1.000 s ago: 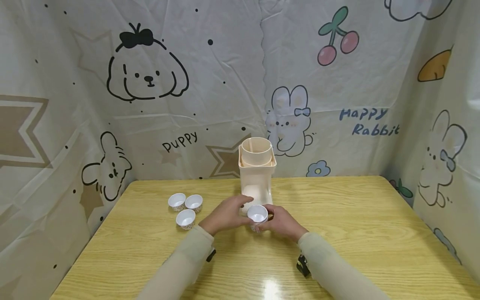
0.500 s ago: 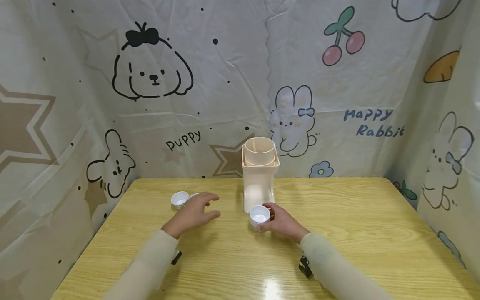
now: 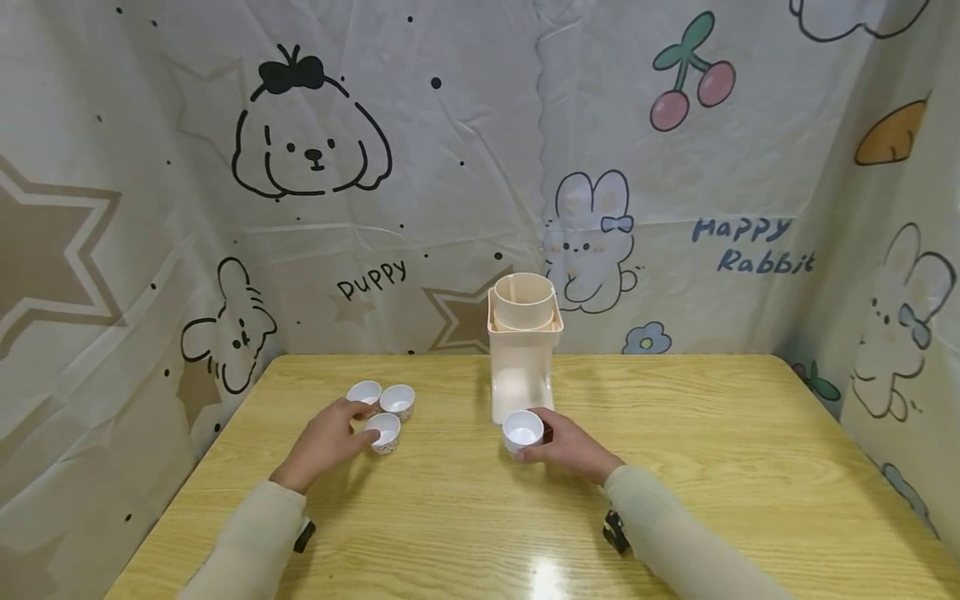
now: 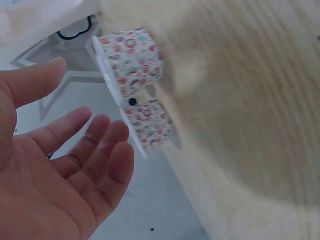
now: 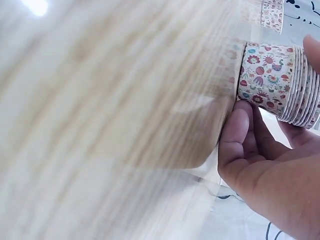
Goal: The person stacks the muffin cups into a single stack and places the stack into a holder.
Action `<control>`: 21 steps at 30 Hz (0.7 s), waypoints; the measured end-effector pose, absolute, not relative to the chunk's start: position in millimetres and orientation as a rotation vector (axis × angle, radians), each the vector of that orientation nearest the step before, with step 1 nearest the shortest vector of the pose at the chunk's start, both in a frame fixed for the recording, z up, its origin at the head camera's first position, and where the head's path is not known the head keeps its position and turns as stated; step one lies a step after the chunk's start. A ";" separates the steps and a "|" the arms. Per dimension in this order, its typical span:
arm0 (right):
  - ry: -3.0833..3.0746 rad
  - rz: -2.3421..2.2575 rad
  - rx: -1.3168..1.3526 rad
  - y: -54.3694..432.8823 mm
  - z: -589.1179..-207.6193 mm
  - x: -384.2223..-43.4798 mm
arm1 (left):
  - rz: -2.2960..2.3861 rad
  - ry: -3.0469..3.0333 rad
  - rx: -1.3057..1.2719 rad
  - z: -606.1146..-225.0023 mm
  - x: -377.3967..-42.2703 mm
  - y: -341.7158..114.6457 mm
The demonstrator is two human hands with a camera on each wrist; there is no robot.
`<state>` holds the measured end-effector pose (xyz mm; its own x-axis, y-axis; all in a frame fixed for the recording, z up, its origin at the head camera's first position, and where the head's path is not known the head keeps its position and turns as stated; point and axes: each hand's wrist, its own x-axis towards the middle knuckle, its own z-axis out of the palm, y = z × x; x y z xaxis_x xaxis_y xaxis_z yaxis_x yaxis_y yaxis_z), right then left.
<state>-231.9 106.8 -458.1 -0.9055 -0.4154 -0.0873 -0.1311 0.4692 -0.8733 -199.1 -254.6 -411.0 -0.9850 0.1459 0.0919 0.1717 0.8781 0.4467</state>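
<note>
Three small paper cups, white inside with a flowered print outside, stand grouped on the left of the table: a back left cup (image 3: 364,390), a back right cup (image 3: 400,400) and a front cup (image 3: 386,432). My left hand (image 3: 322,443) reaches over the group, thumb near the front cup and fingertips by the back left one. In the left wrist view its relaxed fingers (image 4: 112,165) hold nothing beside two printed cups (image 4: 135,60). My right hand (image 3: 572,448) grips an upright stack of paper cups (image 3: 522,428); several nested rims show on the stack (image 5: 267,75) in the right wrist view.
A beige plastic holder (image 3: 517,358) with a round tube (image 3: 523,304) on top stands just behind the stack. The wooden table (image 3: 675,433) ends at a printed cloth backdrop (image 3: 465,200), with more cloth along both sides.
My left hand has left the stack and moved left to the three cups. The right hand stays on the stack in front of the holder. The head view has shifted slightly.
</note>
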 end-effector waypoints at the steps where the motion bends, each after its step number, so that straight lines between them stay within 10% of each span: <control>1: 2.432 -1.406 -0.471 107.6 -458.3 -232.4 | -0.696 -2.994 -0.250 -412.7 -200.1 -255.1; 21: 2.370 -1.438 -0.563 115.1 -455.2 -235.8 | -0.729 -3.031 -0.286 -435.4 -216.6 -248.9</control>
